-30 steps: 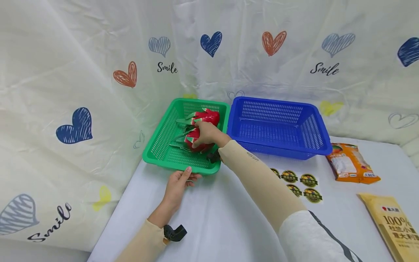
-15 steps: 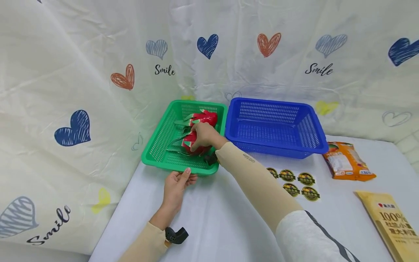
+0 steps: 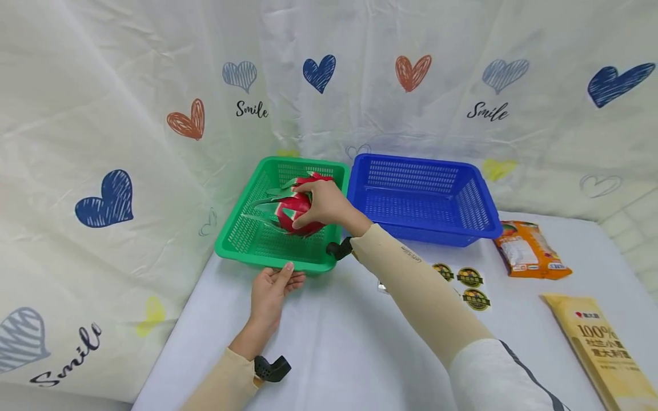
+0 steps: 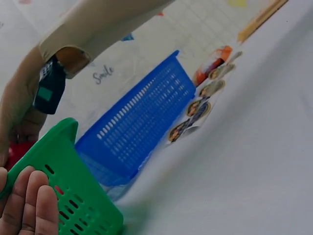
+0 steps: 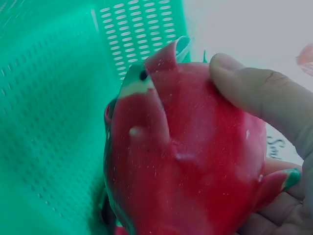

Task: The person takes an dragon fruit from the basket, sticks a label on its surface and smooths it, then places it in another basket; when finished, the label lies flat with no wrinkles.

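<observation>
My right hand (image 3: 329, 202) grips a red dragon fruit (image 3: 294, 216) with green-tipped scales, over the inside of the green basket (image 3: 228, 251). In the right wrist view the thumb presses one side of this dragon fruit (image 5: 195, 147) and the fingers curl under the other. A second dragon fruit (image 3: 320, 177) lies behind it in the basket, partly covered by the held one and the hand. At the basket's near rim, my left hand (image 3: 269, 288) pinches the edge, thumb on top and fingers below, also visible in the left wrist view.
A blue basket (image 3: 424, 231) stands right beside the green one. In front of it lies a sheet of round stickers (image 3: 470, 277), partly hidden by the right forearm. Farther right are an orange packet (image 3: 532, 251) and a yellow packet (image 3: 596, 337). A patterned cloth (image 3: 360, 85) hangs behind.
The right hand has raised the near dragon fruit, which now overlaps more of the far one. The left hand keeps its hold on the rim. The head view has shifted slightly.
</observation>
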`<state>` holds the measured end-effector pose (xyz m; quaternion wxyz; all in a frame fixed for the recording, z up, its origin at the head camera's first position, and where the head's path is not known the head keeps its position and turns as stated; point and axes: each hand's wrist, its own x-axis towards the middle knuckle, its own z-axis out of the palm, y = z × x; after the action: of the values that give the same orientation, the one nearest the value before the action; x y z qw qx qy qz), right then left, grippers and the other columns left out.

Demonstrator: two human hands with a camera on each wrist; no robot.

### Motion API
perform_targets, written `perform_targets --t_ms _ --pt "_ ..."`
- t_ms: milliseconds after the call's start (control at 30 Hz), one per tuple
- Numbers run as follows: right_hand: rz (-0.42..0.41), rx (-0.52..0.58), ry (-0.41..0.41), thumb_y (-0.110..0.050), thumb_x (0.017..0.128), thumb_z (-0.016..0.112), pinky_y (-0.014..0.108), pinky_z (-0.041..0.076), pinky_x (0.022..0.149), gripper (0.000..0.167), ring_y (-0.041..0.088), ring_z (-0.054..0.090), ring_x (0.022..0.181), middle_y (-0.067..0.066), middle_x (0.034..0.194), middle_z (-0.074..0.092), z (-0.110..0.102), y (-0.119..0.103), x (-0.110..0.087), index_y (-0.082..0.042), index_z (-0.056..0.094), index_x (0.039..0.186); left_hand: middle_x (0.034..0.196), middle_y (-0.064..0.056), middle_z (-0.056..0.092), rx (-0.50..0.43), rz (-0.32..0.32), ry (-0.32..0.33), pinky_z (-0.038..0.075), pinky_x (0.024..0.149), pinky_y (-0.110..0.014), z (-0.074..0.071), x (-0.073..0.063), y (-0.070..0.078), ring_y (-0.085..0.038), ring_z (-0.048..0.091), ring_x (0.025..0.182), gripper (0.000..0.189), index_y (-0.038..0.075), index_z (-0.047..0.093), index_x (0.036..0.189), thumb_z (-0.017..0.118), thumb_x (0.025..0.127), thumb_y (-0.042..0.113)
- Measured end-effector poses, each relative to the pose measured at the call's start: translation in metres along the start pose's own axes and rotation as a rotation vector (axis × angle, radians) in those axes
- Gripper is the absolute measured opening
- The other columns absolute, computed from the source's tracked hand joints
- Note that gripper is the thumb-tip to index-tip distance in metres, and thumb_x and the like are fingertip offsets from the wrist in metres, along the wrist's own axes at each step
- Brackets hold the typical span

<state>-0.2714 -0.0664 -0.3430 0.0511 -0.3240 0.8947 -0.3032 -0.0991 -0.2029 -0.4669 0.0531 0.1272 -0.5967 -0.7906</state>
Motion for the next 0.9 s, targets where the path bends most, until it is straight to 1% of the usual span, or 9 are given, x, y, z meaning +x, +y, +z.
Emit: perform_targets --t_ms 33,67,133,233,367,533,667,900 --pt "0.003 0.016 0.009 -0.036 0.070 0.096 0.034 0.061 0.085 0.076 0.020 0.070 0.092 0.007 0.131 0.074 -0.004 0.001 -0.004 -0.009 0.069 0.136 0.084 -0.001 0.079 -0.011 -0.002 0.002 0.064 0.079 -0.027 0.001 0.000 -0.001 -0.011 0.077 0.079 0.027 -0.007 0.058 0.116 0.064 0.104 0.017" --pt "0.011 0.035 0.013 -0.037 0.071 0.096 0.033 0.062 0.079 0.076 0.020 0.070 0.092 0.008 0.130 0.073 -0.008 0.003 -0.009 -0.010 0.068 0.136 0.084 -0.001 0.079 -0.020 -0.004 0.004 0.064 0.079 -0.027 0.002 -0.001 -0.001 -0.011 0.077 0.079 0.027 -0.007 0.057 0.116 0.064 0.104 0.016" --pt "0.021 0.047 0.031 -0.038 0.071 0.096 0.032 0.062 0.079 0.076 0.020 0.071 0.096 0.008 0.129 0.073 -0.018 0.005 -0.019 -0.011 0.068 0.136 0.084 0.000 0.079 -0.023 -0.009 0.006 0.064 0.080 -0.027 0.003 -0.001 -0.001 -0.011 0.077 0.079 0.027 -0.006 0.057 0.117 0.064 0.104 0.017" --pt "0.036 0.048 0.057 -0.039 0.072 0.095 0.035 0.063 0.083 0.078 0.022 0.071 0.104 0.009 0.131 0.072 -0.033 0.009 -0.035 -0.012 0.066 0.139 0.084 0.001 0.079 -0.023 -0.017 0.002 0.064 0.081 -0.026 0.003 -0.002 0.001 -0.010 0.077 0.080 0.030 -0.007 0.056 0.119 0.064 0.104 0.018" --pt "0.059 0.011 0.089 -0.039 0.072 0.095 0.037 0.063 0.084 0.081 0.023 0.067 0.111 0.008 0.132 0.072 -0.052 0.012 -0.057 -0.014 0.064 0.142 0.083 0.002 0.078 -0.027 -0.029 0.000 0.063 0.082 -0.025 0.001 -0.001 0.003 -0.009 0.076 0.081 0.030 -0.007 0.054 0.120 0.063 0.105 0.017" --pt "0.081 -0.020 0.100 -0.039 0.072 0.096 0.039 0.063 0.082 0.081 0.023 0.065 0.112 0.007 0.128 0.072 -0.071 0.022 -0.094 -0.015 0.064 0.143 0.081 0.003 0.076 -0.056 -0.049 0.005 0.063 0.083 -0.025 0.001 -0.004 0.005 -0.010 0.076 0.081 0.026 -0.006 0.052 0.120 0.060 0.106 0.014" --pt "0.092 -0.044 0.102 -0.038 0.071 0.096 0.041 0.064 0.082 0.080 0.026 0.066 0.112 0.009 0.128 0.073 -0.081 0.035 -0.125 -0.015 0.065 0.141 0.080 0.004 0.076 -0.087 -0.067 0.013 0.063 0.084 -0.025 0.003 -0.007 0.008 -0.010 0.075 0.081 0.024 -0.004 0.051 0.119 0.060 0.106 0.014" --pt "0.164 -0.035 0.094 -0.037 0.074 0.095 0.041 0.065 0.079 0.081 0.029 0.066 0.111 0.012 0.126 0.072 -0.088 0.060 -0.176 -0.016 0.062 0.144 0.080 0.004 0.076 -0.106 -0.097 0.025 0.062 0.083 -0.023 0.010 -0.008 0.013 -0.009 0.075 0.082 0.024 -0.001 0.050 0.118 0.060 0.106 0.018"
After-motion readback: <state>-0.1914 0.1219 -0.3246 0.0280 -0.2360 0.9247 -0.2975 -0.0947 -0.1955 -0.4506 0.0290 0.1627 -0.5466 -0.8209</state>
